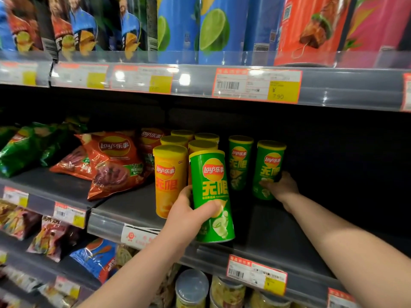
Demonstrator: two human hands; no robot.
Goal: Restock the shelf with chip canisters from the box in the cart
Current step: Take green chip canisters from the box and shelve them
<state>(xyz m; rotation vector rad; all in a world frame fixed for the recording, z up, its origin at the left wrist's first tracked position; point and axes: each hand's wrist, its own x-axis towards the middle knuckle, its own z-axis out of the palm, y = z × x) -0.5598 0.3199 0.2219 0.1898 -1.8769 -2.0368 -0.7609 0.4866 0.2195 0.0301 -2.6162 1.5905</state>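
My left hand (189,215) grips a green chip canister (211,185) upright at the front edge of the middle shelf (278,236), right beside the yellow canisters (170,174). Farther back on the shelf, my right hand (281,186) holds a second green canister (269,165) near its base. A third green canister (239,161) stands between the two. Several yellow canisters stand in rows behind the front yellow one. The box and the cart are out of view.
Orange chip bags (111,161) and green bags (24,147) lie on the shelf to the left. Tall blue and red canisters (213,30) fill the shelf above. The dark shelf space right of my right hand holds nothing. Lidded canisters (192,287) stand on the shelf below.
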